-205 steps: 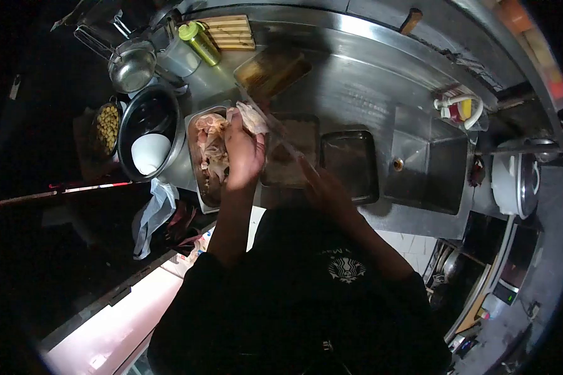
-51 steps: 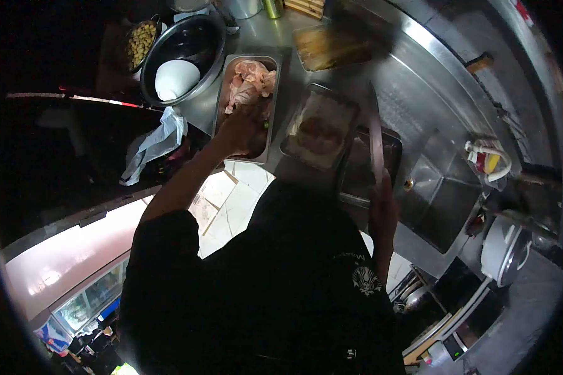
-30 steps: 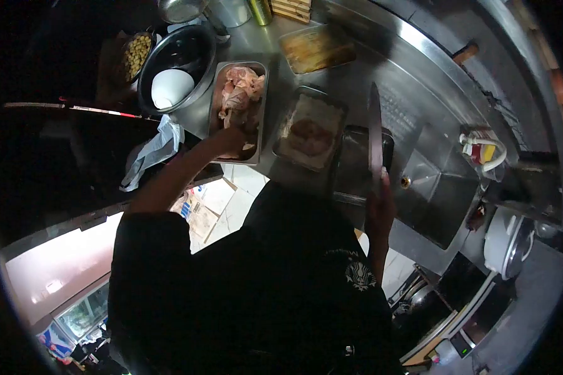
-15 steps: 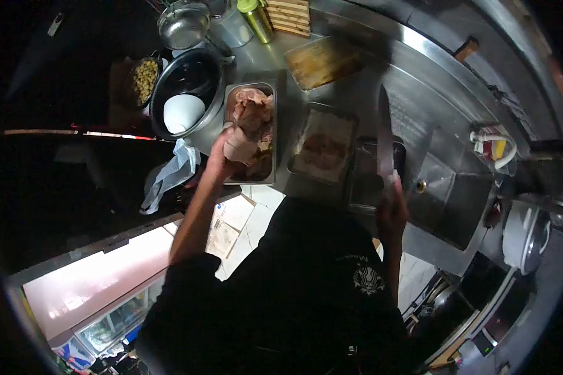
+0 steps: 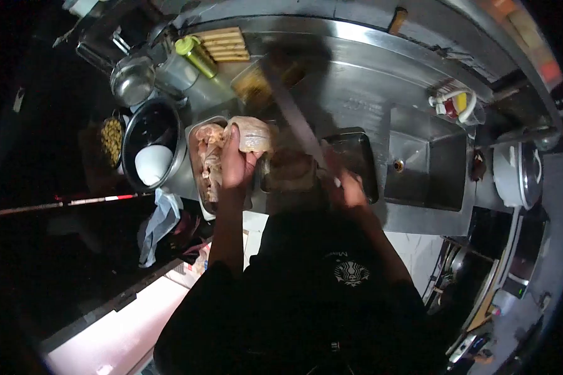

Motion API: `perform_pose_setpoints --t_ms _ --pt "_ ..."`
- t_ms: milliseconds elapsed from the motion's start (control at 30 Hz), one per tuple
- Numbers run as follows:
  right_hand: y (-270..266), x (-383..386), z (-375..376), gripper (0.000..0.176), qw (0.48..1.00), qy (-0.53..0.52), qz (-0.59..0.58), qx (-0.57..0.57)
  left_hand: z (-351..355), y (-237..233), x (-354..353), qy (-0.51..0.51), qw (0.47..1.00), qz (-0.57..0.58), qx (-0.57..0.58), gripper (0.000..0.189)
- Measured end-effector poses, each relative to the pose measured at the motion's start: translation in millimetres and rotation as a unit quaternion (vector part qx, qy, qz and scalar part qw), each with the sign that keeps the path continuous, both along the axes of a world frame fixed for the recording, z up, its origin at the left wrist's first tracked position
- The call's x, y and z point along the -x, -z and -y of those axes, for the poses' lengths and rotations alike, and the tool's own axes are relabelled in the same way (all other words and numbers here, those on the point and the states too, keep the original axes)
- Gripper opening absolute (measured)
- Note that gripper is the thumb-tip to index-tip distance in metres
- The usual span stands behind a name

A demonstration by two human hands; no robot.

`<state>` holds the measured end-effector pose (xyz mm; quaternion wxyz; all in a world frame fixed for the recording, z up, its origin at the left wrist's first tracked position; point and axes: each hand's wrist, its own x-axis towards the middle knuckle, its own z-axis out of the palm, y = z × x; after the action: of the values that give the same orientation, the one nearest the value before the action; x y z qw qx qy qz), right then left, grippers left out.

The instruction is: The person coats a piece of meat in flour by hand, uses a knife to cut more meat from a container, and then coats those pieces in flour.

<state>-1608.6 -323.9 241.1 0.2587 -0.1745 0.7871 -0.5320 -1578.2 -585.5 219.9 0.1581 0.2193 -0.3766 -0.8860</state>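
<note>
A pale piece of raw meat (image 5: 254, 132) is gripped in my left hand (image 5: 236, 164), raised at the right edge of a metal tray. That tray (image 5: 190, 139) holds more raw meat (image 5: 209, 150). My right hand (image 5: 345, 185) is wrapped round the handle of a long, wide-bladed knife (image 5: 295, 115). Its blade slants up and to the left, apart from the held piece. Beneath the blade lies a second tray with a dim, pinkish-brown piece of meat (image 5: 289, 169), partly hidden by the knife and shadow. A dark metal tray (image 5: 361, 142) sits just beyond my right hand.
At left stands a black basin (image 5: 130, 140) with a white rounded thing (image 5: 154, 165) inside. A yellow-green bottle (image 5: 197, 57), a stained board (image 5: 256, 84) and a slatted wooden board (image 5: 226, 45) stand toward the back. The steel sink (image 5: 428, 181) is at right.
My left hand has lifted the raw meat from the left tray and carried it right. My right hand has brought the knife leftward, tilting its blade. The camera view has turned.
</note>
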Motion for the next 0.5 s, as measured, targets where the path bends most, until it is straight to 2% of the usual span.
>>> perform_pose_setpoints --t_ms 33,100,200,233,267,367,433,500 --pt "-10.3 5.8 8.0 0.061 0.995 -0.013 0.101 0.005 -2.8 2.5 8.3 0.000 1.000 -0.005 0.005 0.043" --pt "16.4 10.1 19.5 0.065 0.996 -0.054 -0.031 0.057 -6.8 15.7 19.6 0.013 0.999 -0.040 0.022 0.038" --pt "4.9 14.1 41.4 0.069 0.965 -0.074 -0.231 0.104 -24.0 6.8 30.7 -0.014 0.999 0.013 0.048 0.039" --pt "-0.6 15.9 46.9 0.069 0.954 -0.050 -0.275 0.107 -34.2 -5.0 33.7 -0.024 0.998 0.025 0.054 0.041" --pt "-4.8 17.5 51.2 0.069 0.941 -0.027 -0.318 0.109 -40.1 -7.4 34.6 -0.028 0.994 0.022 0.101 0.041" --pt "5.1 20.5 51.1 0.070 0.938 -0.023 -0.328 0.109 -46.1 -12.3 34.8 -0.040 0.979 0.024 0.200 0.042" --pt "9.4 17.0 43.3 0.070 0.940 -0.031 -0.328 0.093 -44.5 -13.5 37.4 -0.046 0.982 0.034 0.179 0.040" --pt "9.7 8.3 28.3 0.069 0.929 -0.031 -0.364 0.066 -35.2 -3.7 43.7 -0.059 0.994 0.030 0.092 0.038"
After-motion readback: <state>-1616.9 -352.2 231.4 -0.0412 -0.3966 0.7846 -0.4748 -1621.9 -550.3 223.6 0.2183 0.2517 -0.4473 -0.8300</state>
